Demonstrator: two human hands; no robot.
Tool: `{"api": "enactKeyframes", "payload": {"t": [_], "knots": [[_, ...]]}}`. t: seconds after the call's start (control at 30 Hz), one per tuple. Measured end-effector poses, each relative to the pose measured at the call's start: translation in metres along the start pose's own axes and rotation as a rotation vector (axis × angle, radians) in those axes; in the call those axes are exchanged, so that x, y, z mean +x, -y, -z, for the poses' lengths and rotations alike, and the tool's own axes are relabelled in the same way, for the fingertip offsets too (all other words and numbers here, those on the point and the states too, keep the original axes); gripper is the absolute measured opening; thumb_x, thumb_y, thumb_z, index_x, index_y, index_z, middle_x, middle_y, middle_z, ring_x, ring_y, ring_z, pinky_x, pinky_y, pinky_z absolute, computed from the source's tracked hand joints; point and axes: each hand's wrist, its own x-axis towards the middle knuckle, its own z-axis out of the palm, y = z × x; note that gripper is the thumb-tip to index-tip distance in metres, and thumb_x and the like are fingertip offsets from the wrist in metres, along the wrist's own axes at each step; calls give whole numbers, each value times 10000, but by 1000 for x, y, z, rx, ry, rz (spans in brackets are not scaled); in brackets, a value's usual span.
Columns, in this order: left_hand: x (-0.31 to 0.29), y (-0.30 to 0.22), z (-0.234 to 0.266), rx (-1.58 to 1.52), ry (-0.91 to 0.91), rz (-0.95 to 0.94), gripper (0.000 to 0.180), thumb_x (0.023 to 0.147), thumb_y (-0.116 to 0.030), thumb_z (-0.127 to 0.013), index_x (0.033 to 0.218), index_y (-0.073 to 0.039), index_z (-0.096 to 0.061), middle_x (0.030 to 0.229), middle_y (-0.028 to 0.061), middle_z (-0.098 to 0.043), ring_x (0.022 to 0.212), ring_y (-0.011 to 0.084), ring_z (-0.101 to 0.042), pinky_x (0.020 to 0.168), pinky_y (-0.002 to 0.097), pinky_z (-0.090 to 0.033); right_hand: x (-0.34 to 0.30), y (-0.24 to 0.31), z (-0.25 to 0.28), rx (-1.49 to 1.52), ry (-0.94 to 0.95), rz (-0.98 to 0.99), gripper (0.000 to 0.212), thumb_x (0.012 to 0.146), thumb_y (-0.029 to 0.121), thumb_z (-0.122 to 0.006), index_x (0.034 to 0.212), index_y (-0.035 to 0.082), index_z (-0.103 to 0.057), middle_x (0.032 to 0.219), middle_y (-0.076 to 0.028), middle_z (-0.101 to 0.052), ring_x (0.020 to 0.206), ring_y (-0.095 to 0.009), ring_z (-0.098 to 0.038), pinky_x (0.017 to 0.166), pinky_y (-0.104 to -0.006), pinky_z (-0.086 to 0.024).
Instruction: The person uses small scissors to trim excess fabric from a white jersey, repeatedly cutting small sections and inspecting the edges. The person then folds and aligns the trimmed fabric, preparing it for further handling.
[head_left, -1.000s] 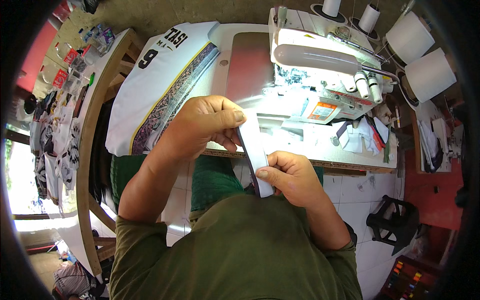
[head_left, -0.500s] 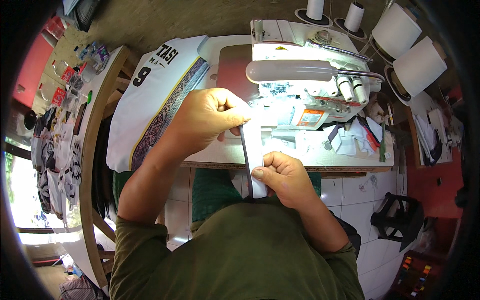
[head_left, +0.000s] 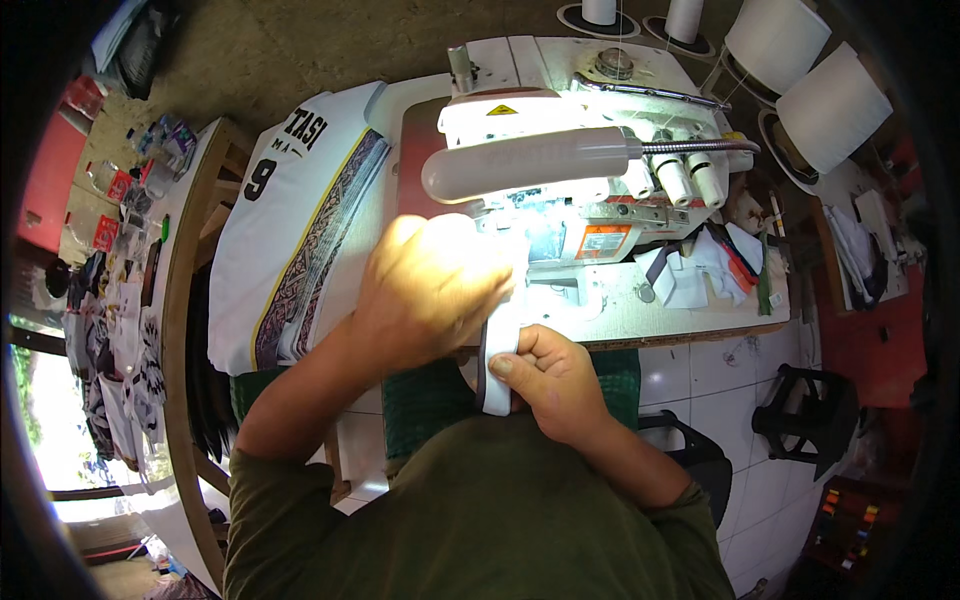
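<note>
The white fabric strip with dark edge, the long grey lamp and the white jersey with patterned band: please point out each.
White fabric strip (head_left: 502, 338), head view: middle of white face.
Long grey lamp (head_left: 530, 163), head view: middle of housing.
White jersey (head_left: 268, 242), head view: plain white part.

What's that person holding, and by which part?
A narrow white fabric strip with dark edging: the right hand pinches its lower part, the left hand its upper part.

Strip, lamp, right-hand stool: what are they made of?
Strip: probably fabric, matte white; it looks thin and flat with a dark edge, fibre unclear.
Lamp: likely satin plastic head, from its smooth, pale, rounded shell; its neck looks like shiny metal, ribbed with bright glints.
Stool: probably moulded plastic, black, low sheen.
</note>
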Motion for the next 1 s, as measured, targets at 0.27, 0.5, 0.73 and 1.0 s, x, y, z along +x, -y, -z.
{"api": "enactKeyframes", "payload": {"t": [0.27, 0.5, 0.73, 1.0], "knots": [[4, -3, 0, 1, 46, 101, 276, 797, -210, -822, 1042, -107, -745, 1085, 29, -686, 1050, 253, -603, 897, 445, -413, 10, 5, 11, -51, -6, 77, 164, 1034, 136, -650, 1105, -12, -647, 932, -31, -709, 803, -46, -624, 699, -222, -511], [3, 5, -1, -85, 139, 224, 270, 813, -219, -811, 1053, -112, -750, 1049, 27, -689, 1043, 284, -608, 955, 468, -409, 16, 10, 10, -34, -15, 85, 165, 1034, 134, -649, 1109, -13, -648, 928, -26, -705, 795, -42, -610, 697, -220, -505], [4, 7, -4, -105, 112, 221, 268, 824, -215, -799, 1064, -107, -751, 1040, 35, -691, 1037, 287, -609, 939, 454, -420, 21, 10, 13, -74, -1, 88, 114, 1027, 58, -617, 1101, -28, -604, 957, -119, -728, 833, -136, -701, 762, -291, -581], [1, 8, -6, -160, 105, 263, 256, 826, -214, -791, 1069, -141, -763, 1138, 87, -688, 1039, 306, -607, 936, 460, -431, 16, 8, 6, 7, 17, -24, 189, 1022, 90, -647, 1162, -36, -641, 1005, -86, -743, 904, -84, -673, 804, -248, -544]]}}
